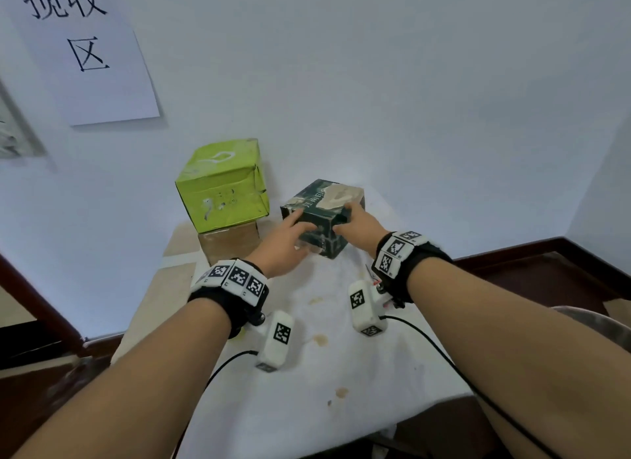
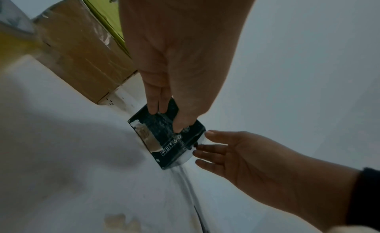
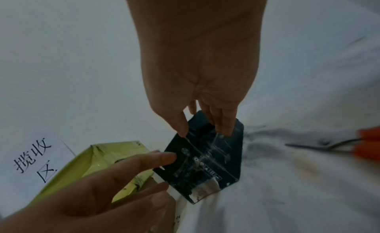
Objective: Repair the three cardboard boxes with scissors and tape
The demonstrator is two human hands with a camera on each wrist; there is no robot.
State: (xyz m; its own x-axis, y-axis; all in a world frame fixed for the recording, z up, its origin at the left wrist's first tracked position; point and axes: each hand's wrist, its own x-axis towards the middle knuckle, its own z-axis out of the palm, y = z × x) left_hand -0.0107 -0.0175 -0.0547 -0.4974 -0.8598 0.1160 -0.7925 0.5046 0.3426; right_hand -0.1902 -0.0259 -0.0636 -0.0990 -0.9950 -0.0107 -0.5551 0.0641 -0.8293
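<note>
A dark green box [image 1: 324, 219] stands on the white-clothed table [image 1: 341, 390], with clear tape [image 3: 205, 155] shining across its near face. My left hand [image 1: 300, 221] touches its left front side with straight fingers. My right hand [image 1: 345, 216] presses on its right side, thumb on the top edge, fingers straight. A lime green box [image 1: 222, 185] sits on a brown taped cardboard box [image 1: 232, 245] just to the left, against the wall. Orange-handled scissors [image 3: 368, 144] lie on the cloth to the right. No tape roll is in view.
A paper sign [image 1: 85, 48] with black characters hangs on the wall at upper left. The cloth carries brown stains [image 1: 319, 339]. The table's front edge runs below my forearms, and dark wood trim [image 1: 546, 253] lines the corner at right.
</note>
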